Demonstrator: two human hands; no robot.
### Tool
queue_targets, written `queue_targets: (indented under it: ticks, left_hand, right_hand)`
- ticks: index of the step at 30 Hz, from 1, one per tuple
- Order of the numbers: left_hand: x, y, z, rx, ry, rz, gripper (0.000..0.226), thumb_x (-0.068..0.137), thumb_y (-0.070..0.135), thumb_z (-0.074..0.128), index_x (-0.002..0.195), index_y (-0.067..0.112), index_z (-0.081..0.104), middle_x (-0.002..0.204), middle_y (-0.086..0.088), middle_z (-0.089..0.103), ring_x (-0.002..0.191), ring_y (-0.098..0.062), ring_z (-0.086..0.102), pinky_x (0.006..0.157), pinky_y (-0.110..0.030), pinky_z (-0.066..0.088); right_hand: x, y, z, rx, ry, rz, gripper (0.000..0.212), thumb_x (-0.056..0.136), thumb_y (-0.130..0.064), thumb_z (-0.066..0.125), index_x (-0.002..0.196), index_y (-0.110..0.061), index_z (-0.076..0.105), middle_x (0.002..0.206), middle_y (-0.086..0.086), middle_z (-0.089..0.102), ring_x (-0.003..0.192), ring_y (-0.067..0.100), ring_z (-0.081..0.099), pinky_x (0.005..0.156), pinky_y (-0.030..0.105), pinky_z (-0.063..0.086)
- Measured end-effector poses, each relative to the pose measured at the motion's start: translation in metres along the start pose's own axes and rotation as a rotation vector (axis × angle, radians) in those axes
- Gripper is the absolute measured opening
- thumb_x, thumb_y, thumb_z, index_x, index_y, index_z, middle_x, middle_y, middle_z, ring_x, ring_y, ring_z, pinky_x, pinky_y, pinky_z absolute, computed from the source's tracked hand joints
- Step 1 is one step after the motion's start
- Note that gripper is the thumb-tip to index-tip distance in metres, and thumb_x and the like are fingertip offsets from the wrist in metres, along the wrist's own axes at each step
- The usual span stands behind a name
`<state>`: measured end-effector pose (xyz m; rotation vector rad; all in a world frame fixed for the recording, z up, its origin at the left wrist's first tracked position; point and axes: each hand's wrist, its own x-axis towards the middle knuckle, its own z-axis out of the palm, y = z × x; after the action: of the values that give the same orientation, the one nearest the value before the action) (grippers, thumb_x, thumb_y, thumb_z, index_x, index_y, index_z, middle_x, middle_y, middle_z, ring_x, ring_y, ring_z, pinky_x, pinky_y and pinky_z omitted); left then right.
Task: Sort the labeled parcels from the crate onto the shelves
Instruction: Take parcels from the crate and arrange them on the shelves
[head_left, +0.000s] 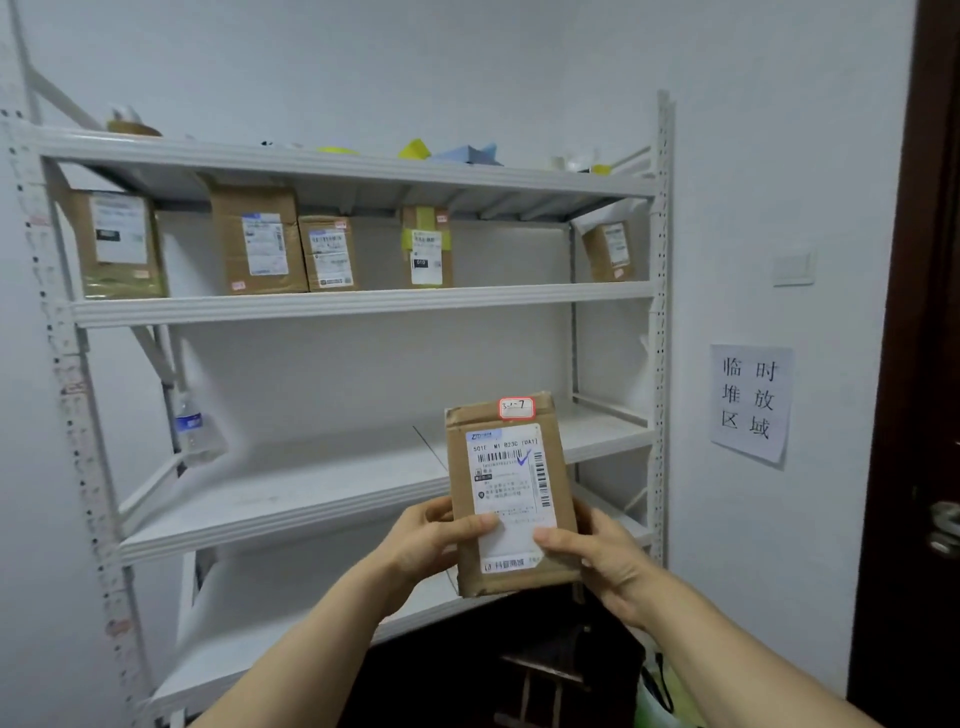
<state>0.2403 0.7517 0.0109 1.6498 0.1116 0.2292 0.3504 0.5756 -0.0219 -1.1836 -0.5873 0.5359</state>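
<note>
A brown cardboard parcel with a white shipping label and a small red-edged sticker at its top is held upright in front of the white shelf unit. My left hand grips its lower left side, thumb across the label. My right hand grips the lower right side, thumb on the label too. Several labeled brown parcels stand in a row on the second shelf from the top. The third shelf behind the held parcel carries no parcels. The dark crate sits low, under my forearms.
A plastic water bottle leans at the left end of the third shelf. Tape rolls and coloured paper lie on the top shelf. A paper sign hangs on the right wall beside a dark door.
</note>
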Motion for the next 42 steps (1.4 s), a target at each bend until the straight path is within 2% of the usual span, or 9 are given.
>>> queue_targets:
  ticks: [3,7,15,18,21,25,31,36,42]
  left_hand:
    - [0.01,0.015,0.0,0.01,0.022,0.019,0.033,0.08,0.02,0.073,0.112,0.017,0.066,0.106,0.005,0.073,0.097,-0.012,0.069,0.083,-0.025,0.053]
    - [0.032,0.035,0.001,0.026,0.046,0.091,0.089,0.057,0.041,0.088,0.136,0.022,0.05,0.116,0.002,0.069,0.11,-0.015,0.064,0.103,-0.036,0.045]
    - [0.073,0.075,0.018,0.053,0.102,0.2,0.036,0.084,0.008,0.068,0.114,0.027,0.062,0.089,0.007,0.075,0.078,-0.003,0.07,0.061,-0.014,0.051]
    - [0.093,0.093,0.013,0.106,0.133,0.214,0.034,0.082,0.033,0.071,0.115,0.035,0.063,0.103,0.014,0.072,0.097,-0.006,0.067,0.088,-0.025,0.052]
    - [0.125,0.107,-0.008,0.193,0.197,0.233,0.067,0.072,0.064,0.06,0.13,0.033,0.054,0.129,0.011,0.054,0.121,-0.016,0.049,0.104,-0.032,0.036]
    - [0.191,0.118,-0.055,0.261,0.324,0.284,0.057,0.087,0.049,0.056,0.136,0.021,0.049,0.138,-0.001,0.05,0.125,-0.021,0.047,0.106,-0.035,0.036]
    - [0.297,0.122,-0.137,0.387,0.564,0.246,0.06,0.087,0.014,0.067,0.14,0.004,0.041,0.131,-0.015,0.055,0.114,-0.028,0.057,0.103,-0.044,0.044]
    - [0.368,0.143,-0.175,0.482,0.693,0.302,0.052,0.088,0.01,0.064,0.137,0.004,0.047,0.124,-0.012,0.06,0.111,-0.026,0.058,0.101,-0.04,0.045]
    - [0.437,0.176,-0.198,0.553,0.817,0.345,0.047,0.091,0.008,0.06,0.136,0.005,0.048,0.13,-0.012,0.057,0.115,-0.025,0.054,0.092,-0.031,0.042]
  right_hand:
    - [0.013,-0.011,-0.004,0.052,0.033,-0.003,0.096,0.042,-0.012,0.094,0.129,-0.011,0.051,0.111,0.013,0.07,0.103,0.031,0.067,0.093,0.048,0.051]
    - [0.028,-0.035,-0.013,0.075,0.059,-0.044,0.076,0.053,-0.01,0.081,0.125,-0.015,0.055,0.103,0.011,0.073,0.088,0.028,0.07,0.065,0.034,0.055]
    - [0.071,-0.077,-0.017,0.162,0.026,-0.153,0.059,0.058,-0.007,0.075,0.115,-0.012,0.06,0.1,0.012,0.073,0.085,0.027,0.071,0.07,0.035,0.058]
    - [0.102,-0.094,-0.021,0.137,0.05,-0.199,0.067,0.054,-0.009,0.078,0.118,-0.012,0.059,0.101,0.011,0.073,0.089,0.027,0.071,0.069,0.033,0.059]
    - [0.144,-0.11,-0.028,0.141,0.074,-0.252,0.068,0.056,-0.008,0.078,0.12,-0.012,0.058,0.102,0.011,0.073,0.089,0.028,0.071,0.063,0.031,0.059]
    - [0.215,-0.126,-0.041,0.137,0.099,-0.288,0.056,0.066,-0.004,0.075,0.119,-0.012,0.058,0.105,0.01,0.072,0.084,0.023,0.071,0.056,0.028,0.058]
    - [0.34,-0.137,-0.05,0.078,0.162,-0.331,0.068,0.061,-0.003,0.077,0.124,-0.007,0.053,0.105,0.011,0.071,0.089,0.024,0.07,0.072,0.031,0.06]
    - [0.421,-0.152,-0.061,0.028,0.158,-0.375,0.074,0.054,-0.006,0.08,0.123,-0.007,0.053,0.099,0.008,0.074,0.09,0.025,0.071,0.081,0.037,0.058]
    - [0.511,-0.193,-0.076,-0.039,0.103,-0.446,0.055,0.072,0.003,0.074,0.12,-0.012,0.052,0.096,0.004,0.072,0.081,0.016,0.071,0.067,0.027,0.058]
